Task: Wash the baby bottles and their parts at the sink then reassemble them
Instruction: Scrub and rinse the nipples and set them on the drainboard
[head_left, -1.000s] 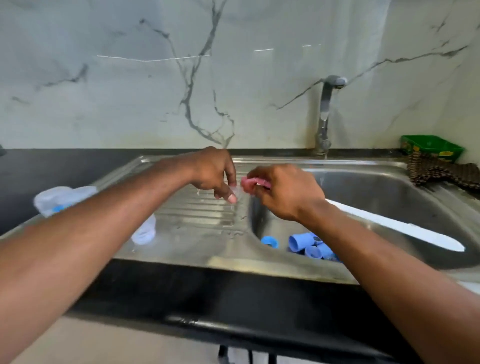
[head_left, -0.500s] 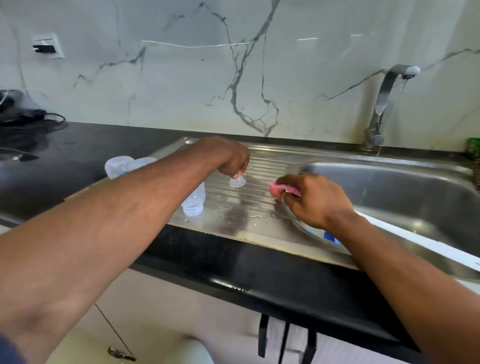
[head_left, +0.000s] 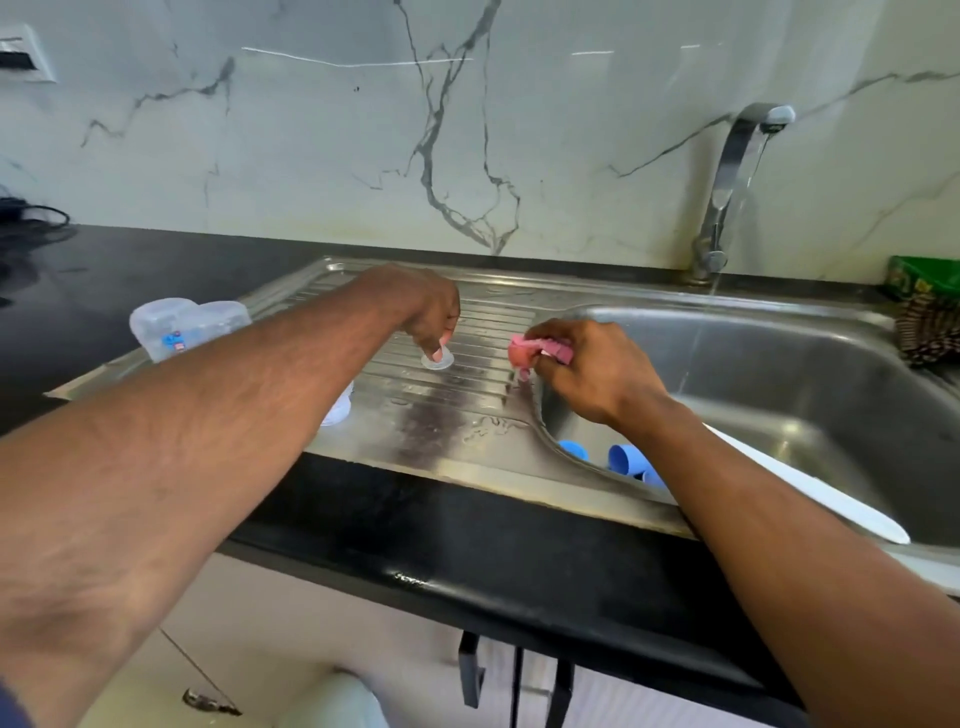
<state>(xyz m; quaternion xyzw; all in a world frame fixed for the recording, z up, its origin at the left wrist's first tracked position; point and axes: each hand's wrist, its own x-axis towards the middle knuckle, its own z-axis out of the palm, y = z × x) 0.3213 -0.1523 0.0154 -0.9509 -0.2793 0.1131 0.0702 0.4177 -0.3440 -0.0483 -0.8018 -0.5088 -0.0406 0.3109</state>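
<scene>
Left hand (head_left: 431, 312) pinches a clear nipple (head_left: 437, 359) from above, setting it base-down on the ribbed draining board (head_left: 415, 410), probably so it drips dry apart from the unwashed pieces. Right hand (head_left: 582, 369) grips a pink sponge (head_left: 524, 351) over the basin's edge, ready for the next part. Below that hand, blue bottle rings (head_left: 623, 460) lie in the sink (head_left: 831, 364), likely waiting to be scrubbed. Behind the left forearm lie clear bottles (head_left: 192, 325), partly hidden. Beyond the right hand the tap (head_left: 737, 171) runs. A white utensil (head_left: 831, 499) lies across the basin under the right forearm and could hamper reaching the rings.
</scene>
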